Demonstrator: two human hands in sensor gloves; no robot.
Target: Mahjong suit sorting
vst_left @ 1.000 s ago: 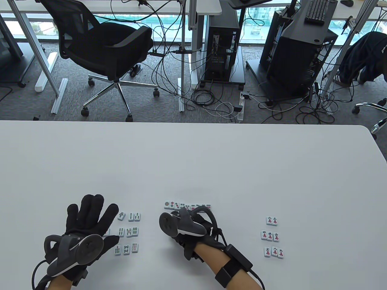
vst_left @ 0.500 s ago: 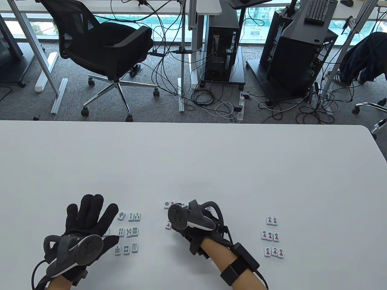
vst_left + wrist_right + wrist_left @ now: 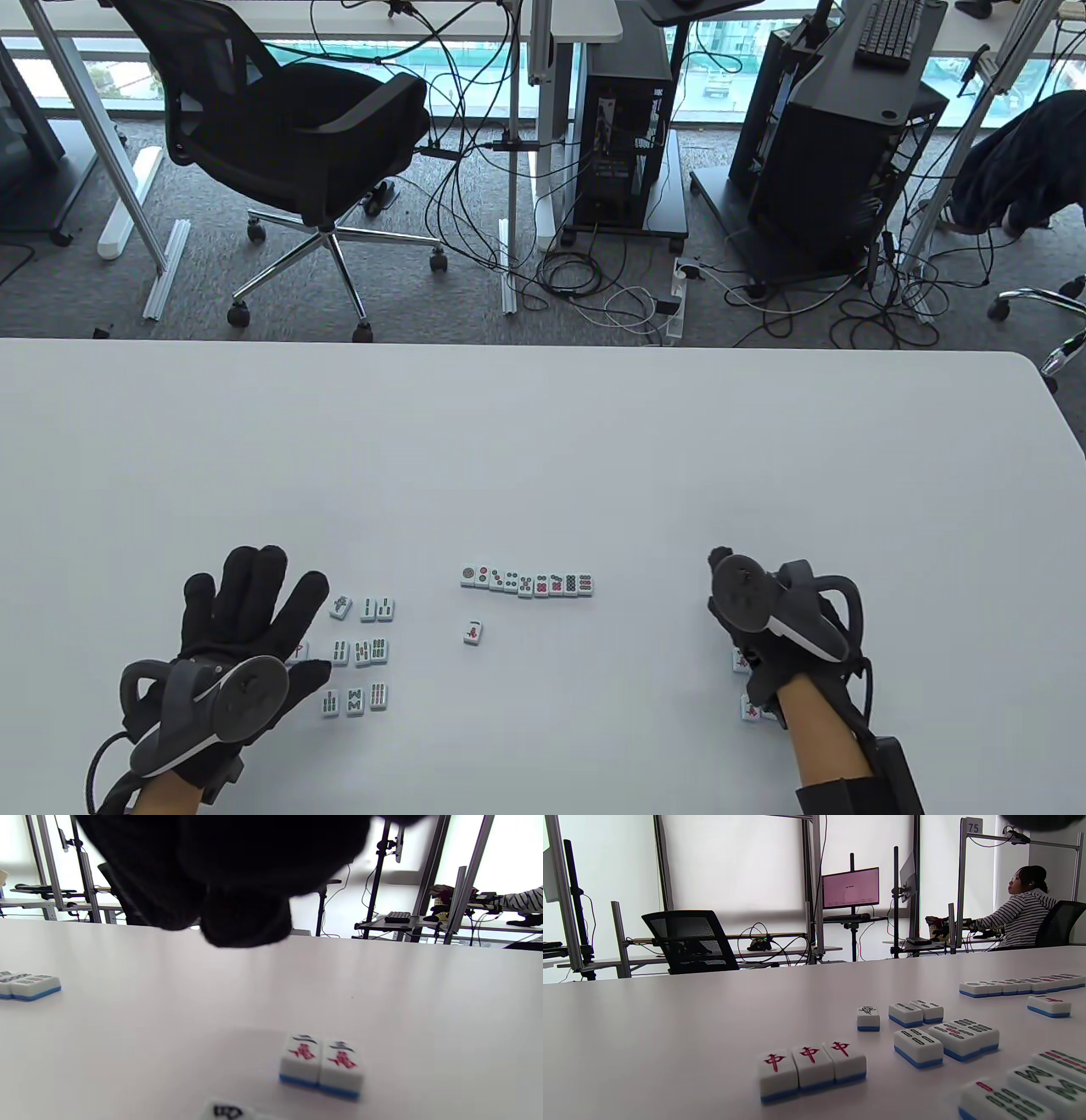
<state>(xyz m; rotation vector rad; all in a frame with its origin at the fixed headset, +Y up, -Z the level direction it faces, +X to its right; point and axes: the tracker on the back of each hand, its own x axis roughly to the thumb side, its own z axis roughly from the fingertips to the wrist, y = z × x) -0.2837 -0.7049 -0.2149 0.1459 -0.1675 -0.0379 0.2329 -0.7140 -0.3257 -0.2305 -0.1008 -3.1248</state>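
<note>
The left hand (image 3: 246,611) is laid flat, palm down, with its gloved fingers (image 3: 254,573) spread and pointed away from the person, and a tracker (image 3: 212,700) is strapped to its back. The right hand (image 3: 768,628) is held at the right side with its tracker (image 3: 764,604) turned upward, and a bare forearm (image 3: 819,739) is seen behind it. Its fingers (image 3: 237,891) are seen curled in the right wrist view, with nothing held.

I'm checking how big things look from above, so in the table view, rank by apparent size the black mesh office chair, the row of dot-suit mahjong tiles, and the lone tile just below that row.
1. Black mesh office chair, largest by far, though farther from the camera.
2. Row of dot-suit mahjong tiles.
3. Lone white mahjong tile, smallest.
</note>
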